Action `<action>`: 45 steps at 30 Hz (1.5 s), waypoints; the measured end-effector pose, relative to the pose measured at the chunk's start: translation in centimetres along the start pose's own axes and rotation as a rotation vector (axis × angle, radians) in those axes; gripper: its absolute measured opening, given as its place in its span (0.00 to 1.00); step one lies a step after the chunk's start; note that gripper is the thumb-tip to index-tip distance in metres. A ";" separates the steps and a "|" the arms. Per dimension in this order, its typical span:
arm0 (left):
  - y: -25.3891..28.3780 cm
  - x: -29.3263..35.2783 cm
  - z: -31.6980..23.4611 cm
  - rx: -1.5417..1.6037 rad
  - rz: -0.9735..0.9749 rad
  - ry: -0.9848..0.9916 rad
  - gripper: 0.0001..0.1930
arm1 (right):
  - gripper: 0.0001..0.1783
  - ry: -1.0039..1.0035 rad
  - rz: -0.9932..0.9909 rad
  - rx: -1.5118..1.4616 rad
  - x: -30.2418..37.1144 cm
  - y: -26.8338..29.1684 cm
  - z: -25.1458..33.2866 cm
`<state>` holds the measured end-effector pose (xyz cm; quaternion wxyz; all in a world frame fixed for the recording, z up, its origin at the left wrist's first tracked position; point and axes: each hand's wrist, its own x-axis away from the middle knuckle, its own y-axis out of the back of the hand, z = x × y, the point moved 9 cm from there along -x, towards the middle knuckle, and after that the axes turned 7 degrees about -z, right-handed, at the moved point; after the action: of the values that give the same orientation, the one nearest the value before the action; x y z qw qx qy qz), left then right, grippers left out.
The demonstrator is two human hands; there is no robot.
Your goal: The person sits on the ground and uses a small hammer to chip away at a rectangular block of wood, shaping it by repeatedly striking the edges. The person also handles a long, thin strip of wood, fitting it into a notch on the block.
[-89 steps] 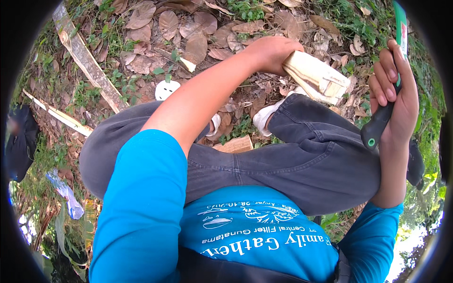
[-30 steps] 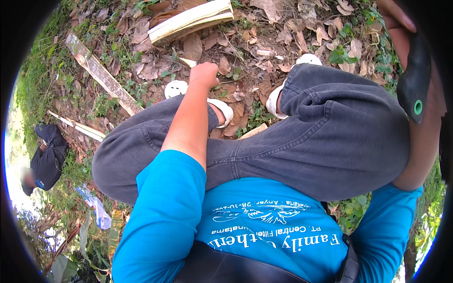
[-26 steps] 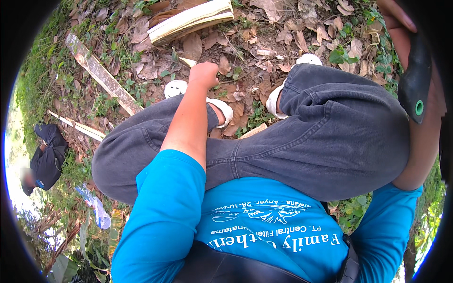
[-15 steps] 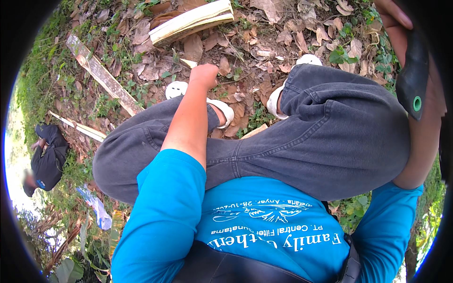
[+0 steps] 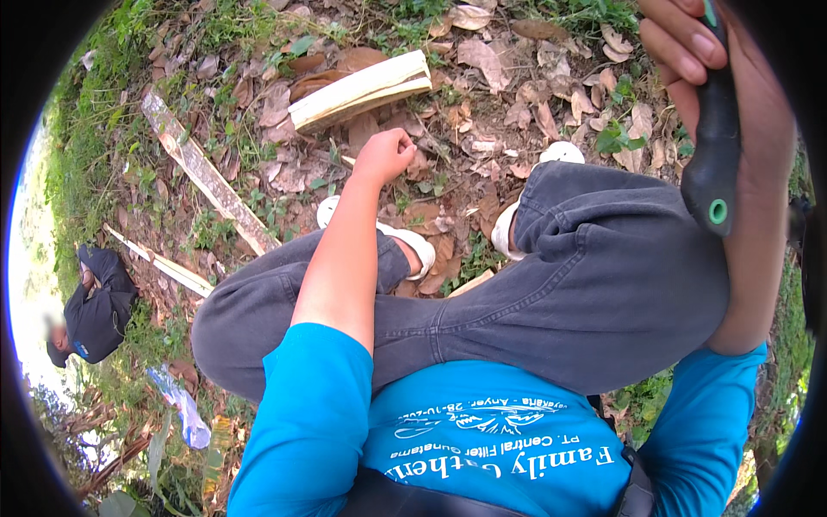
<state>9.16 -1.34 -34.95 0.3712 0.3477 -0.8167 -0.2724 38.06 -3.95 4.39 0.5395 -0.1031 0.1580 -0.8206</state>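
My left hand (image 5: 387,156) is closed, fingers curled, just in front of a split piece of pale wood (image 5: 366,93). What it grips, if anything, is hidden. A small pale wood tip (image 5: 347,160) shows beside it; I cannot tell whether the hand holds it. At the upper right, my right hand (image 5: 689,43) wraps round a curved black tool handle (image 5: 711,155) with green trim and a green-ringed hole at its end. The tool's working end lies out of view.
Long weathered board (image 5: 202,168) and thin pale strips (image 5: 164,263) lie at left. My white shoes (image 5: 562,152) stand among dry leaves. A person in dark clothes (image 5: 99,302) sits far left, near a crumpled plastic bag (image 5: 185,409). Another pale wood piece (image 5: 471,284) lies between my legs.
The whole view has shifted, so the ground sits lower. My left hand has moved forward toward the split wood. My right hand has come inward with the handle, showing more of its grip.
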 end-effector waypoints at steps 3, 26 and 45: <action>1.2 -0.3 -2.2 0.089 -0.137 -0.077 0.13 | 0.12 -0.045 -0.018 0.049 0.0 0.3 -0.3; 27.0 5.9 -19.5 0.526 -0.411 -0.284 0.12 | 0.17 0.341 -0.066 -0.004 14.8 2.2 7.8; 10.1 -1.6 -11.5 -0.820 -0.306 -0.062 0.55 | 0.13 -0.578 -0.377 0.214 8.3 8.2 -27.8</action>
<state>15.44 3.92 -21.91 0.4091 0.2803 -0.5908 -0.6364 32.32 -10.45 -24.48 0.4090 -0.3010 -0.1099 -0.8544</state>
